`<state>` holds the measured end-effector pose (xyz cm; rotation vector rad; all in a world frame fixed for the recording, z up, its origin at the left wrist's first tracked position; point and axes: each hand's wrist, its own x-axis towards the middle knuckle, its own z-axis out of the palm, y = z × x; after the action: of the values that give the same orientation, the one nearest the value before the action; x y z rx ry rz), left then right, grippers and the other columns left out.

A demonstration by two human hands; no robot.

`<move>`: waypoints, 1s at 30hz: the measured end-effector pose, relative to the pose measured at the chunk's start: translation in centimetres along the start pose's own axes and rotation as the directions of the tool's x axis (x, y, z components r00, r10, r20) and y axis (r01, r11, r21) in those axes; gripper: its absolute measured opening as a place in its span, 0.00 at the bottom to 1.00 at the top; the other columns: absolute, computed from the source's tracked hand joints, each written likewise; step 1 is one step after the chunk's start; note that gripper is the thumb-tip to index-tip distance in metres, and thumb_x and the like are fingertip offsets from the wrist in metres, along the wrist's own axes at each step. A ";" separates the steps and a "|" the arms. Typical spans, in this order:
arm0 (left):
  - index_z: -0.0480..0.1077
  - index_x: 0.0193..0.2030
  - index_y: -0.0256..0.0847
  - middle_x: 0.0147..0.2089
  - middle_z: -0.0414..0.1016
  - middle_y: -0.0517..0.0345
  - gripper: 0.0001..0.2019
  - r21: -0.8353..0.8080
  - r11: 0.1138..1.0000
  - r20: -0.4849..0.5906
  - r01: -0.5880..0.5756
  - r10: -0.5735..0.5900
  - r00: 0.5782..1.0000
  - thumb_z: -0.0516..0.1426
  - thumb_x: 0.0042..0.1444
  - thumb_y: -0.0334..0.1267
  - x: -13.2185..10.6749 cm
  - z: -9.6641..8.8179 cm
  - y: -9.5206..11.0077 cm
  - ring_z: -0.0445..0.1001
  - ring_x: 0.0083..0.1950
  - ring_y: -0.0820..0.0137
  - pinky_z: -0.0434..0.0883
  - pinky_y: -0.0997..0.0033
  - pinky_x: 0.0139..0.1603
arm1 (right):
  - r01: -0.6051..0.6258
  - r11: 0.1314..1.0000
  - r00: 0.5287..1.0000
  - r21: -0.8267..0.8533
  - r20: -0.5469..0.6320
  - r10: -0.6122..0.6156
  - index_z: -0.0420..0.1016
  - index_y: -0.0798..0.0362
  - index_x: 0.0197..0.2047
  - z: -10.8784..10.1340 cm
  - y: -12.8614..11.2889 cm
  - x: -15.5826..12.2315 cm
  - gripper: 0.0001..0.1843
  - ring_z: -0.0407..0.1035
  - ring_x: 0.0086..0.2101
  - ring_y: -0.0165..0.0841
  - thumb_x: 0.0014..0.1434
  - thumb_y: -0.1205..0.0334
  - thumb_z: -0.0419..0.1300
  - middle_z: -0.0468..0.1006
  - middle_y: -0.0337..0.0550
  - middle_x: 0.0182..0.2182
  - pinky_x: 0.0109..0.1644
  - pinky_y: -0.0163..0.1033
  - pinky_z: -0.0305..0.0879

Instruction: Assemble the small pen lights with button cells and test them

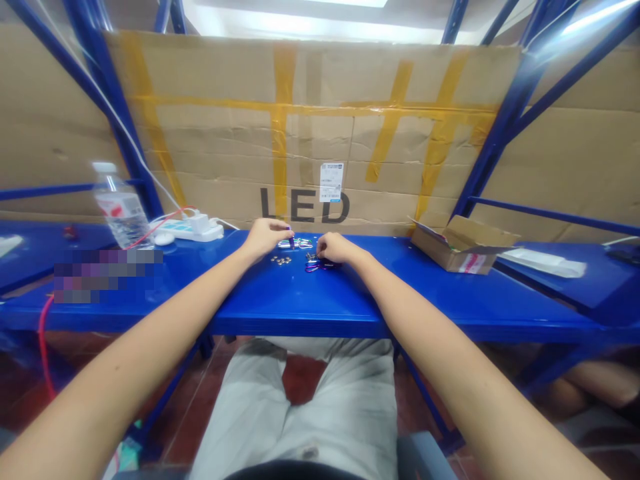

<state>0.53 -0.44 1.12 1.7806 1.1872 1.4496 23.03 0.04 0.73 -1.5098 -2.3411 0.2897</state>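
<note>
My left hand (267,237) is over the blue table (280,300) with thumb and fingers pinched on a small purple piece (292,243), too small to name surely. Beside its fingertips lie shiny silver and green metal clips (303,244) that look like carabiners. Below that hand is a loose group of small metal rings or nuts (281,261). My right hand (336,247) rests low at the table, its fingers closed together; what they hold is hidden. Close to those fingers are small silver parts (311,257) and a purple carabiner-like clip (315,269).
At the right stands an open cardboard box (463,257), with a white packet (547,262) farther right. A water bottle (123,210) and a white power strip (187,228) are at the left. A large cardboard sheet (225,160) closes off the back. Someone's legs (605,383) show at lower right.
</note>
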 end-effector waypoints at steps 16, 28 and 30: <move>0.78 0.44 0.37 0.42 0.81 0.51 0.10 -0.065 0.984 0.305 -0.166 0.178 0.936 0.62 0.56 0.37 -0.6 1.2 -0.5 0.79 0.40 0.65 0.78 0.60 0.45 | 0.398 0.790 0.874 0.465 -0.453 -0.174 0.75 0.55 0.34 -0.4 -2.1 0.1 0.04 0.70 0.33 0.32 0.54 0.64 0.62 0.78 0.41 0.31 0.41 0.38 0.66; 0.77 0.45 0.42 0.37 0.80 0.58 0.10 0.333 0.849 0.312 -0.410 0.311 0.898 0.59 0.61 0.42 -1.2 0.7 -0.2 0.75 0.39 0.66 0.69 0.66 0.45 | 0.362 0.889 0.869 0.282 -0.447 -0.212 0.78 0.55 0.34 0.0 -2.2 -0.3 0.05 0.71 0.35 0.33 0.57 0.68 0.60 0.81 0.41 0.32 0.42 0.38 0.64; 0.76 0.46 0.43 0.37 0.80 0.59 0.10 0.336 0.842 0.330 -0.423 0.316 0.890 0.58 0.62 0.43 -1.3 0.8 -0.2 0.75 0.39 0.66 0.68 0.67 0.45 | 0.356 0.897 0.870 0.260 -0.443 -0.217 0.79 0.54 0.34 0.0 -2.1 -0.5 0.06 0.72 0.35 0.34 0.58 0.68 0.60 0.81 0.42 0.32 0.43 0.38 0.64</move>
<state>1.20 -1.34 0.11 2.5200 1.0905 1.1630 21.43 -1.26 1.43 -0.9306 -2.0197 0.2526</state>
